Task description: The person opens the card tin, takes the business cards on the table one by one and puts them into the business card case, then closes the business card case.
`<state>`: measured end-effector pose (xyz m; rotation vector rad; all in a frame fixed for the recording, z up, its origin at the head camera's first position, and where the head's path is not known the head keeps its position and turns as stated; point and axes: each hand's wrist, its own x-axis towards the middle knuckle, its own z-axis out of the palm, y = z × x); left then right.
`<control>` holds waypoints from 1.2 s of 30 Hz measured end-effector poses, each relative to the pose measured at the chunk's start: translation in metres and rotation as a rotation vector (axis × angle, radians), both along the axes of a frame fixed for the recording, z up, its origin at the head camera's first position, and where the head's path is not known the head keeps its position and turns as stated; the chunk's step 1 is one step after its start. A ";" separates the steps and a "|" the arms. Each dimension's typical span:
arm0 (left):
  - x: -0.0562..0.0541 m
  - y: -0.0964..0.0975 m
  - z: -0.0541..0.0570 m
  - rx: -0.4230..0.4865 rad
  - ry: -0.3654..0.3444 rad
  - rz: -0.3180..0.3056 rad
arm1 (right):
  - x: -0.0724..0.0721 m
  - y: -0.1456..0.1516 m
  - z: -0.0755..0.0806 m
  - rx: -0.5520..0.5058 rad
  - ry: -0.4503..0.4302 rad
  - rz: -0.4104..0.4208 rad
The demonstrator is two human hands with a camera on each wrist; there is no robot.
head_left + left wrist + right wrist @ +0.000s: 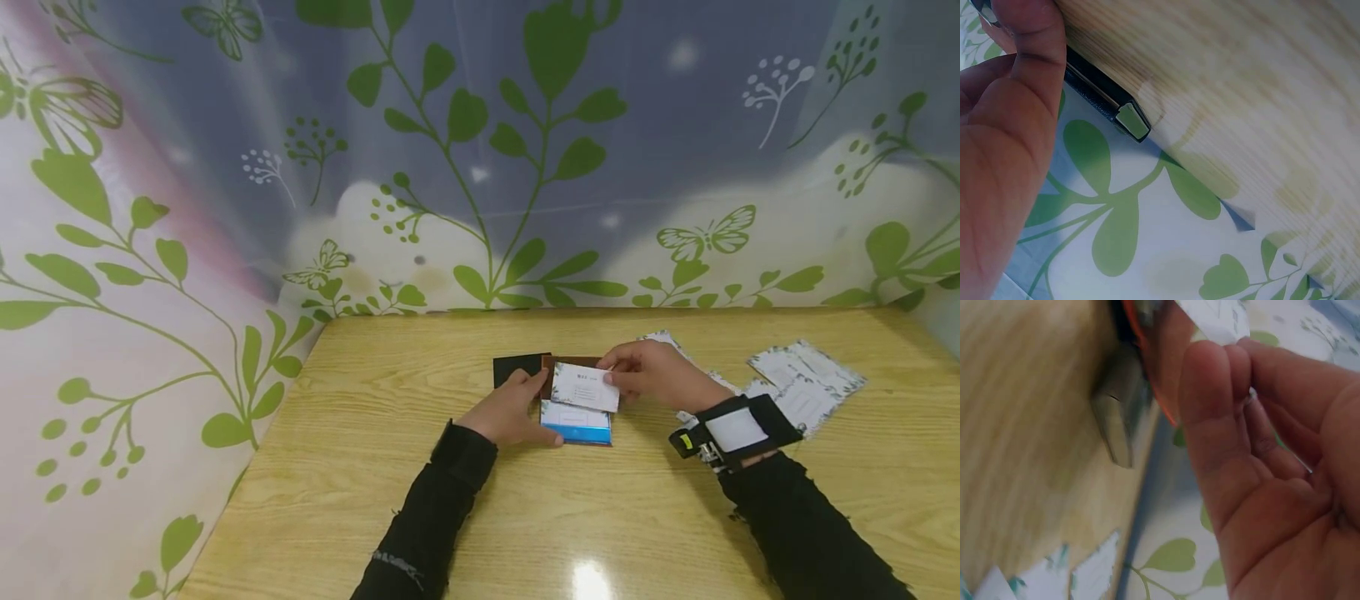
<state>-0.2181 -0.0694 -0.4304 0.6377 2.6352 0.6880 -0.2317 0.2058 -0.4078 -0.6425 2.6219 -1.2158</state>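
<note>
A small card case, brown with a shiny blue strip at its near edge, lies on the table with a leaf-printed white card inside. My left hand holds its left side, thumb at the near left corner. Above the case, my right hand pinches another leaf-printed white card by its right edge; that card partly covers the case. In the right wrist view, the card shows at the fingertips. A flat black piece lies behind my left hand; whether it joins the case I cannot tell.
Several white leaf-printed cards lie spread on the wooden table to the right, some partly behind my right hand and wrist. A leaf-patterned curtain hangs along the table's far edge and left side.
</note>
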 end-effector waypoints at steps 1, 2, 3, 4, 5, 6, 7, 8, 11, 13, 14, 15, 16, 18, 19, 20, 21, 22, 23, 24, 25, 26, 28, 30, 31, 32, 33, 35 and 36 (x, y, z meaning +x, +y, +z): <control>0.000 0.000 0.000 -0.002 0.006 -0.001 | 0.000 -0.003 -0.003 0.006 -0.003 0.013; 0.000 0.001 0.000 -0.004 0.012 -0.003 | -0.001 -0.005 -0.005 0.010 -0.007 0.017; 0.000 0.001 0.000 -0.006 0.019 -0.006 | -0.001 -0.008 -0.008 0.014 -0.009 0.012; 0.000 0.001 0.000 -0.009 0.024 -0.008 | -0.002 -0.010 -0.010 0.024 -0.004 0.002; 0.000 0.001 0.000 -0.011 0.027 -0.009 | -0.002 -0.012 -0.012 0.031 -0.001 -0.008; 0.000 0.001 0.000 -0.013 0.028 -0.009 | -0.002 -0.013 -0.013 0.036 0.005 -0.014; 0.000 0.001 0.000 -0.013 0.029 -0.009 | -0.002 -0.014 -0.014 0.039 0.013 -0.016; 0.000 0.001 0.000 -0.016 0.031 -0.010 | -0.002 -0.015 -0.014 0.044 0.021 -0.021; 0.000 0.001 0.000 -0.023 0.030 -0.009 | -0.002 -0.018 -0.016 0.074 0.051 -0.022; 0.000 0.001 -0.001 -0.031 0.033 -0.012 | -0.001 -0.020 -0.016 0.108 0.067 -0.014; 0.000 0.001 -0.001 -0.034 0.034 -0.013 | -0.001 -0.021 -0.017 0.124 0.073 -0.009; 0.000 0.001 -0.001 -0.035 0.034 -0.014 | 0.000 -0.022 -0.017 0.137 0.077 -0.003; 0.000 0.000 -0.002 -0.037 0.035 -0.014 | 0.000 -0.023 -0.017 0.149 0.079 0.001; -0.001 0.000 -0.003 -0.036 0.035 -0.015 | 0.001 -0.024 -0.017 0.167 0.089 0.012; -0.001 0.000 -0.003 -0.032 0.033 -0.014 | 0.002 -0.024 -0.017 0.175 0.095 0.018; -0.001 0.000 -0.003 -0.027 0.030 -0.013 | 0.002 -0.024 -0.018 0.185 0.102 0.023; -0.001 0.000 -0.003 -0.024 0.029 -0.012 | 0.002 -0.024 -0.018 0.191 0.111 0.031; 0.000 0.000 -0.003 -0.021 0.027 -0.012 | 0.003 -0.024 -0.018 0.196 0.124 0.041; 0.000 0.000 -0.003 -0.018 0.025 -0.011 | 0.003 -0.023 -0.018 0.199 0.136 0.055; 0.000 0.000 -0.003 -0.014 0.023 -0.010 | 0.003 -0.023 -0.019 0.201 0.143 0.068; 0.000 0.000 -0.002 -0.012 0.021 -0.011 | 0.004 -0.023 -0.019 0.200 0.154 0.088; 0.000 0.000 -0.002 -0.010 0.020 -0.011 | 0.004 -0.023 -0.019 0.198 0.159 0.103; 0.001 0.000 -0.002 -0.007 0.017 -0.012 | 0.004 -0.023 -0.019 0.195 0.164 0.132; 0.001 0.000 -0.001 -0.007 0.016 -0.012 | 0.005 -0.022 -0.018 0.198 0.150 0.148; 0.001 0.000 -0.001 -0.007 0.015 -0.013 | 0.004 -0.021 -0.018 0.204 0.149 0.145; 0.001 0.000 -0.001 -0.007 0.013 -0.013 | 0.004 -0.020 -0.017 0.211 0.138 0.124; 0.001 0.000 -0.001 -0.007 0.010 -0.014 | 0.004 -0.019 -0.016 0.221 0.141 0.098; 0.001 0.000 -0.001 -0.006 0.002 -0.013 | 0.004 -0.015 -0.013 0.250 0.155 0.011; 0.000 -0.001 -0.002 -0.002 -0.002 -0.013 | 0.004 -0.013 -0.012 0.272 0.167 -0.051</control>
